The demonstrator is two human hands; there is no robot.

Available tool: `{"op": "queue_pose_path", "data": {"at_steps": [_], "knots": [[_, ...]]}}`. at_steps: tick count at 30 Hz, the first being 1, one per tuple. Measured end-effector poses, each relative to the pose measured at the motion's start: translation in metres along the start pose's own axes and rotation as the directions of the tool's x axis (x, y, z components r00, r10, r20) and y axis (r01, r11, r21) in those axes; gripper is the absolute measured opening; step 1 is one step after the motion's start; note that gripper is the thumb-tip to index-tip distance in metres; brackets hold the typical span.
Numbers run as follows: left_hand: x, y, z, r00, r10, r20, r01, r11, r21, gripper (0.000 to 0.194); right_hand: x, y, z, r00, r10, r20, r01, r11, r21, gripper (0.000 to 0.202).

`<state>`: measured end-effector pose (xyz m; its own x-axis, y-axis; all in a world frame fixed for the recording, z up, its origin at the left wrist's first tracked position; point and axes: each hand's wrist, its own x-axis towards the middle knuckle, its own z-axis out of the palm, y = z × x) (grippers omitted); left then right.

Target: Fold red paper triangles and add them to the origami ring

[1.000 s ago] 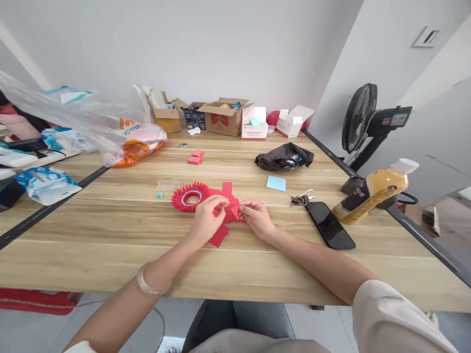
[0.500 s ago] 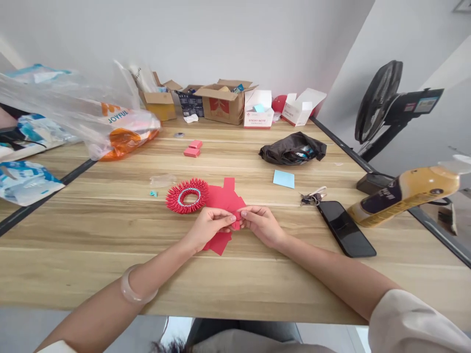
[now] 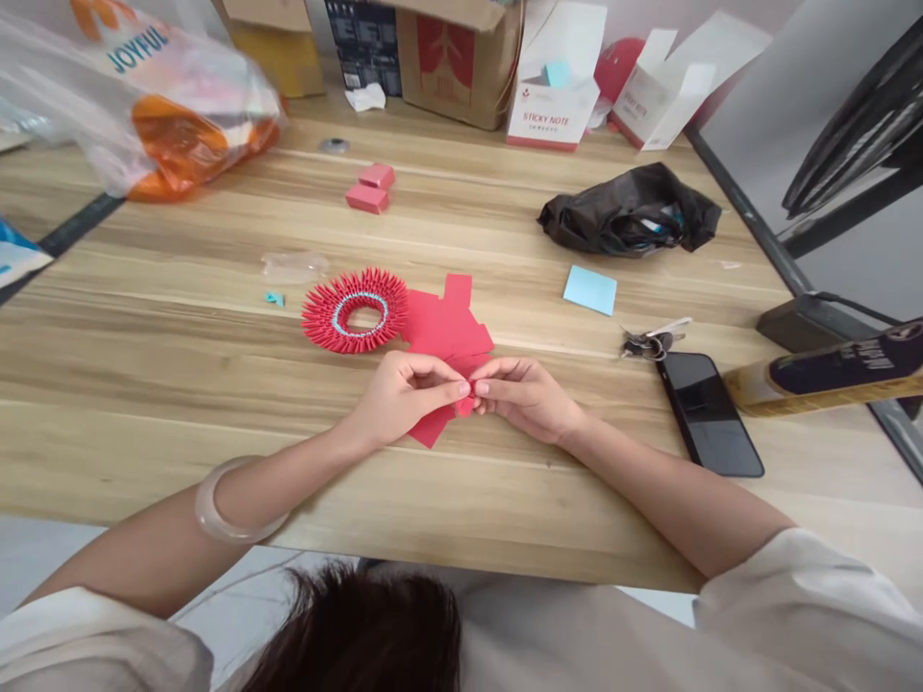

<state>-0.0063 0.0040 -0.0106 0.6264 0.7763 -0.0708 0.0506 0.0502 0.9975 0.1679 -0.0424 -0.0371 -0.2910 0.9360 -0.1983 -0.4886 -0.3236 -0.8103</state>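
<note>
Change: relative to the first frame, the left hand [image 3: 400, 399] and right hand [image 3: 532, 399] have drawn together.
Left fingers: pinching a small red paper piece [image 3: 465, 407], largely hidden.
Right fingers: grasping the same piece from the opposite side.
Piece position: between the hands, above the near part of the red sheets [image 3: 443, 322].
Red ring [image 3: 321, 317]: beside the sheets, on the counter [image 3: 180, 404].
Right side: blue note pad [image 3: 589, 290], keys [image 3: 644, 344], phone [image 3: 710, 413].
</note>
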Motion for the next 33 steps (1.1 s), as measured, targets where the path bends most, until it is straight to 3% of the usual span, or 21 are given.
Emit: {"op": "queue_pose_path", "data": {"at_steps": [10, 21, 33], "knots": [[0.0004, 0.0010, 0.0027, 0.999, -0.047, -0.020, 0.047, 0.999, 0.006, 0.005, -0.0010, -0.0009, 0.0036, 0.999, -0.040, -0.024, 0.038, 0.995, -0.097, 0.009], [-0.0010, 0.0023, 0.0034, 0.998, -0.005, -0.066, 0.014, 0.989, 0.150, 0.006, -0.0003, 0.0003, 0.0017, 0.998, -0.056, -0.017, 0.053, 0.990, -0.128, 0.008], [0.0001, -0.0002, 0.0033, 0.995, -0.068, -0.070, 0.076, 0.991, 0.114, 0.005, -0.0003, 0.0011, -0.0002, 0.999, -0.038, -0.035, 0.033, 0.989, -0.142, 0.009]]}}
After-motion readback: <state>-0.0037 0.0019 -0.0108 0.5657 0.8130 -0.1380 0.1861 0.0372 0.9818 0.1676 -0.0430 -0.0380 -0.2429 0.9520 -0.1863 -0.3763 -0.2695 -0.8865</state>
